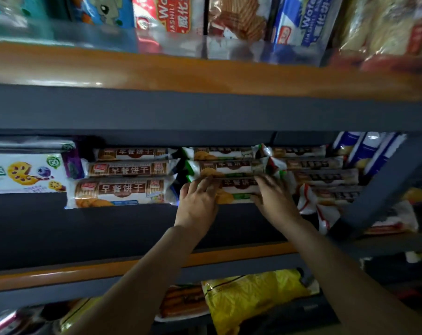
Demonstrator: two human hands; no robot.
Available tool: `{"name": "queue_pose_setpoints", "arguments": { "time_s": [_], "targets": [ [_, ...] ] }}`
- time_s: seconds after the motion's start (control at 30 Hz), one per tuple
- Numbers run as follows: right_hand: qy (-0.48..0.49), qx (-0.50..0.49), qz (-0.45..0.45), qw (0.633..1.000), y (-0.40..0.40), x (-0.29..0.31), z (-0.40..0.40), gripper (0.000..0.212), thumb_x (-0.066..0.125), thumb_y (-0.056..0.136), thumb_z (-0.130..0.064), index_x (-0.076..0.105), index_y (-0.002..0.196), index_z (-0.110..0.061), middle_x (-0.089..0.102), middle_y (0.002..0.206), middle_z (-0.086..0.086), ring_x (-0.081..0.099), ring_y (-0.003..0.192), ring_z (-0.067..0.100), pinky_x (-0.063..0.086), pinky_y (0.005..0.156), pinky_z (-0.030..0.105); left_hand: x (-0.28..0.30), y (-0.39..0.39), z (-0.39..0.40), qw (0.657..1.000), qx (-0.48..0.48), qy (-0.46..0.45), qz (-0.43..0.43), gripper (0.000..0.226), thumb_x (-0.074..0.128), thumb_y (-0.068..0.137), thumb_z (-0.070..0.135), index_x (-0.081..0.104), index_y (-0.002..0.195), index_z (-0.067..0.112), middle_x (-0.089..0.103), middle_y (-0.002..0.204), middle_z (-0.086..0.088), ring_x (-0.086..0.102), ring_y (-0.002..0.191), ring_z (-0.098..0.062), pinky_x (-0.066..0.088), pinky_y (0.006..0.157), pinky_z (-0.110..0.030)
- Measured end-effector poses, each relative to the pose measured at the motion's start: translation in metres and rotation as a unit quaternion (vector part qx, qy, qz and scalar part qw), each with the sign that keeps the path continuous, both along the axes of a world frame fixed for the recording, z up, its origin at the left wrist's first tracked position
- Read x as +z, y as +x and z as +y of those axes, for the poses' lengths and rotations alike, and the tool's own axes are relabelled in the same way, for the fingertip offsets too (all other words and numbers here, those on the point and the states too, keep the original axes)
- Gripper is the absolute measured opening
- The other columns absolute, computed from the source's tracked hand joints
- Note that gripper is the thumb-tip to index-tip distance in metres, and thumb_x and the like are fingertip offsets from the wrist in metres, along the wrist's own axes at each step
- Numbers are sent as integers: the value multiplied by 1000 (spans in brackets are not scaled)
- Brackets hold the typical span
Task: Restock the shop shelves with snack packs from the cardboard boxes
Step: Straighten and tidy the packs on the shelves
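Both my hands reach into the middle shelf [132, 228]. A long green-trimmed biscuit pack [237, 189] lies at the front of a stack of like packs [224, 153]. My left hand [197, 201] lies on its left end with the fingers spread over it. My right hand [272, 199] holds its right end, fingers curled over the top edge. To the left sits a stack of blue-trimmed biscuit packs [122, 189], and to the right a stack of red-trimmed ones [326, 177]. No cardboard box is in view.
The upper shelf's orange edge [205, 76] carries wafer bags [171, 15]. A white blueberry-print box [26, 172] is at far left. Blue packs [367, 151] stand at the right behind a slanted grey post [384, 180]. A yellow bag [253, 296] lies on the lower shelf.
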State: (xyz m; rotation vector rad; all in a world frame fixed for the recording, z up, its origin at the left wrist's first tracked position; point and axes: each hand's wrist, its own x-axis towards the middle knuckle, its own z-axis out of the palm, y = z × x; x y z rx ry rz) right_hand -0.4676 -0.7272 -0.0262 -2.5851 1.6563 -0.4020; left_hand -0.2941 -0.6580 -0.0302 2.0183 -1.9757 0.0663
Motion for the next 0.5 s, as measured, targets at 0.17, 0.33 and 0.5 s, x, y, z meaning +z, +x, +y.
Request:
{"name": "queue_pose_setpoints", "arguments": {
  "time_s": [0.17,0.33,0.5],
  "targets": [
    [-8,43,-32,999,2,5,-15,51,49,93,-41,43,137,-16,39,142,4,32,134,23,25,111,44,-10,-2,-10,999,45,-7,-27,58,40,98,21,12,148,28,17,154,5,15,141,-20,14,113,-39],
    [87,42,1,995,33,15,-45,55,21,99,-50,38,142,-20,15,157,2,10,145,23,5,116,49,-8,-7,-14,998,58,-28,-16,52,40,97,19,24,145,27,25,150,4,20,138,-22,17,111,-41],
    [67,44,25,996,41,14,-56,55,14,99,-47,54,124,-19,35,147,-2,21,141,23,0,113,57,-8,-13,-24,996,68,-38,-39,53,43,97,21,21,145,28,26,149,6,21,137,-21,20,110,-40]
  ]
}}
